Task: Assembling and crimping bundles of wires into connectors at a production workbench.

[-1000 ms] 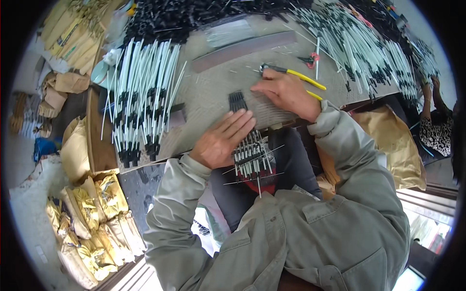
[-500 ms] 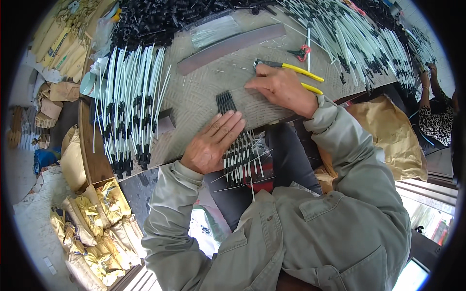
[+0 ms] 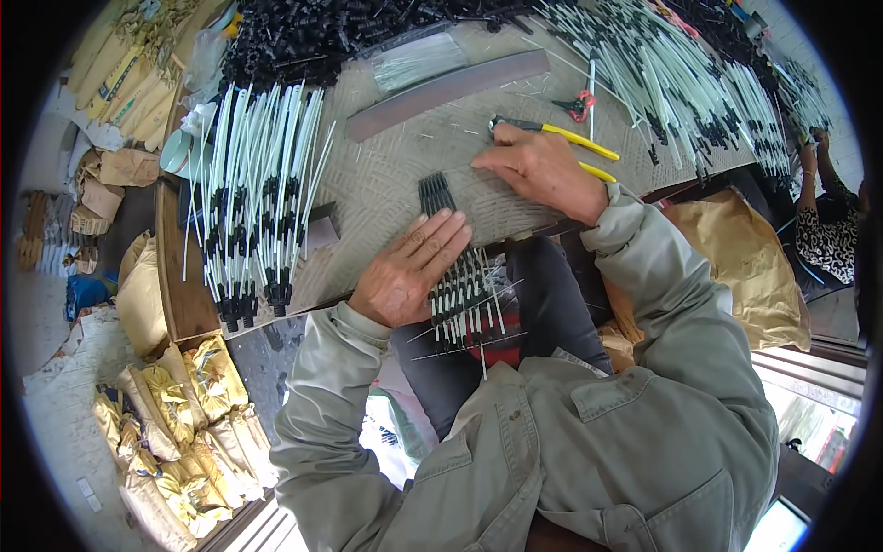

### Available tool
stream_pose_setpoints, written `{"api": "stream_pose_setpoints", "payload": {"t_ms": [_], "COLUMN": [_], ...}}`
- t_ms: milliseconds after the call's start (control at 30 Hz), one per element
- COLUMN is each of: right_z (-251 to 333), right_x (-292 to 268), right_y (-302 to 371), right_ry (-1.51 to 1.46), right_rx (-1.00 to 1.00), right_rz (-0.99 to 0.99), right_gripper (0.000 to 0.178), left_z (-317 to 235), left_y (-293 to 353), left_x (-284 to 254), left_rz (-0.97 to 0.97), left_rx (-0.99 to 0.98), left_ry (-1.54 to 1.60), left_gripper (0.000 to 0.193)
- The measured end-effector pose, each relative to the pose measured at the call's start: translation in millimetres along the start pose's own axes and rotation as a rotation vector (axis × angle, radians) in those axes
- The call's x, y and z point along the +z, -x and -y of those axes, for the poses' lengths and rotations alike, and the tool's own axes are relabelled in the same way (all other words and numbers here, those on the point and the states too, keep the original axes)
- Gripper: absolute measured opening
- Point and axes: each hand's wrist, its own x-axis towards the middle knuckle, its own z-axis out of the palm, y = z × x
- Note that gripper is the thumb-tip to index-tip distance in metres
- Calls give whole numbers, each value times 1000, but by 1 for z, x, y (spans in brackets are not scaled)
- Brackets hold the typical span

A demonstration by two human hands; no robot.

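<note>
Here, left hand (image 3: pixel 409 269) flat, unclenched, across rods (image 3: pixel 436 194), right hand (image 3: pixel 544 172) curled over pliers (image 3: pixel 579 141), grip unclear.

The table (image 3: pixel 377 184) bears pliers (image 3: pixel 579 140), pale rods (image 3: pixel 658 87), black parts (image 3: pixel 303 41).

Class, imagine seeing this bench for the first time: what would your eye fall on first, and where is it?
Probably the big sheaves of pale rods with black fittings, one on the table's left, another at its far right. Next, the yellow-handled pliers, partly hidden by the right hand. Nearest the person, the left hand lies flat across a row of black-and-white rods at the table's near edge.
</note>
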Motion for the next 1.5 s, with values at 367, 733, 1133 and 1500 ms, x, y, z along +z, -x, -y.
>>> {"api": "stream_pose_setpoints", "payload": {"t_ms": [367,733,1133,1500], "right_z": [-1,-2,30,126], "right_x": [-1,3,23,-113], "right_y": [-3,-17,-38,3], "right_ry": [20,-118,-134,-372], "right_rx": [-30,-48,-54,-437], "right_rz": [29,46,140,504], "right_gripper": [12,10,9,29], "left_z": [4,2,2,-7], "left_y": [2,5,10,9], "left_x": [2,5,8,11], "left_rz": [-35,-56,-69,-179], "left_rx": [40,37,13,-38], "left_ry": [85,46,127,194], "left_gripper": [76,85,83,72]}}
